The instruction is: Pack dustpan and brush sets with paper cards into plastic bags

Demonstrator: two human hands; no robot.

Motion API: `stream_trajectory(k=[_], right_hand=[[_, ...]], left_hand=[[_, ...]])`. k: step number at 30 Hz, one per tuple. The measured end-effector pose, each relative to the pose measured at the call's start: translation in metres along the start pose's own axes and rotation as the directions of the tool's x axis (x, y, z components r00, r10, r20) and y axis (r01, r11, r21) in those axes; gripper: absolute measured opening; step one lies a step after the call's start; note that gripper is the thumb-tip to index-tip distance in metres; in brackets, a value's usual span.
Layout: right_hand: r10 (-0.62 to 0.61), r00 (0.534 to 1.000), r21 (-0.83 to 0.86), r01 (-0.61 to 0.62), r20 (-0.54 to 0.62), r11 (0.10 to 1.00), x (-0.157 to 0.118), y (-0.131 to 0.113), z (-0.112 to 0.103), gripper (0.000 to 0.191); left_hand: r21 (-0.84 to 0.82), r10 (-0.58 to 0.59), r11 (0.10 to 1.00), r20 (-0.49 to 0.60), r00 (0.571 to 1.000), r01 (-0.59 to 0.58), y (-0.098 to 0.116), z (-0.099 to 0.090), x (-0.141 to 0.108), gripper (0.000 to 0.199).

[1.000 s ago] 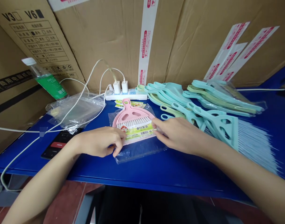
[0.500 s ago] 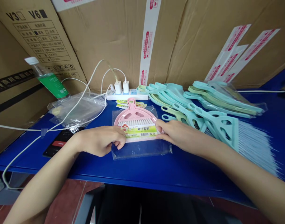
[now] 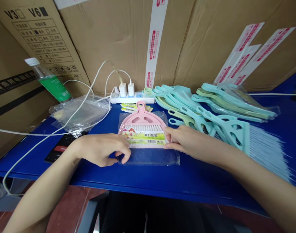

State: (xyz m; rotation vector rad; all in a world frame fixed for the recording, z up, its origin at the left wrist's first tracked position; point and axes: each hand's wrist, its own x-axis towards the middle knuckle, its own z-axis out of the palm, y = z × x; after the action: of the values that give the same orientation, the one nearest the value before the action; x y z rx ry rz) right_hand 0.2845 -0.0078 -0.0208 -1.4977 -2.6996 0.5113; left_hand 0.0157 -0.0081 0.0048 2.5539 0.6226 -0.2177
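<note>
A pink dustpan and brush set [image 3: 143,120] lies flat on the table inside a clear plastic bag [image 3: 148,157], its handle pointing away from me. Across the white bristles sits a printed label card [image 3: 145,137], also within the bag. My left hand [image 3: 103,149] is at the bag's lower left edge, fingers curled and closed on the plastic. At the right edge, my right hand [image 3: 186,140] pinches the bagged set between thumb and fingers, beside the card's end. The bag's lower part extends flat below the dustpan.
Green and turquoise dustpans [image 3: 179,97] and brushes [image 3: 235,131] are piled at right, near bagged sets [image 3: 237,100]. Behind are spare label cards [image 3: 128,107] and a power strip [image 3: 114,98]. Plastic bags [image 3: 82,111], a phone [image 3: 58,150], cables and a bottle [image 3: 54,87] occupy the left.
My left hand has slid slightly down along the bag's left edge, its fingers lower than before. The bagged set appears slightly further right, with my right hand still at its right edge.
</note>
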Motion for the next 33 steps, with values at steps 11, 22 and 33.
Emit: stream_trajectory(k=[11, 22, 33], right_hand=[[-0.035, 0.999, -0.15, 0.034, -0.007, 0.988, 0.0, -0.004, -0.005, 0.019], [-0.354, 0.932, 0.028, 0.357, -0.081, 0.934, 0.002, 0.002, 0.0, 0.021], [-0.388, 0.919, 0.141, 0.395, -0.072, 0.908, 0.005, 0.005, -0.001, 0.023]], left_hand=[[-0.05, 0.054, 0.997, -0.081, 0.995, -0.058, -0.004, -0.006, -0.002, 0.018], [0.01, 0.012, 1.0, -0.104, 0.995, -0.011, -0.004, -0.008, 0.004, 0.01], [-0.026, -0.122, 0.992, -0.163, 0.979, 0.119, -0.009, -0.012, 0.007, 0.019]])
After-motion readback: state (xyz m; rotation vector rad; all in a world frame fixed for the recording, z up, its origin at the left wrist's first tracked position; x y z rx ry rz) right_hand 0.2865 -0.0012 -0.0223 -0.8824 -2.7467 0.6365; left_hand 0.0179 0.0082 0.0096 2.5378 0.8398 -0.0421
